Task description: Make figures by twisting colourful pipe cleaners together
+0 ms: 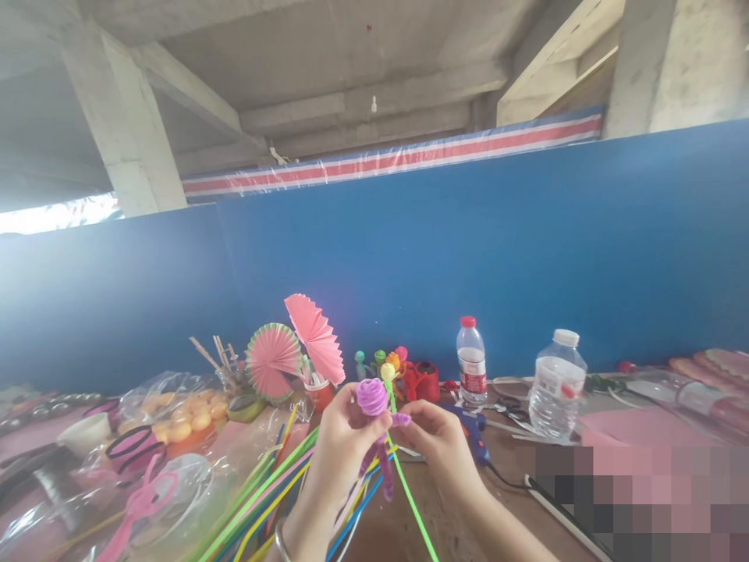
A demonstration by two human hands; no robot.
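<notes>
Between my hands is a purple pipe-cleaner figure [372,396] with a tightly coiled round top and fuzzy strands hanging below. My left hand [335,449] is closed round it just under the coil. The fingertips of my right hand [440,439] pinch a short purple strand sticking out to the right. Close beside the figure runs a bright green pipe cleaner [409,488], apparently joined to a pale yellow coiled ball [388,372]. I cannot tell whether it touches my fingers. Loose pipe cleaners [257,499] in several colours lie beneath and left of my left hand.
A blue glue gun [477,437] and its cord lie right of my right hand. Two water bottles [471,363] [559,386] stand near the blue partition [398,265]. Pink paper fans [316,336], bagged orange balls [190,417] and a pink ribbon bow [143,496] occupy the left side.
</notes>
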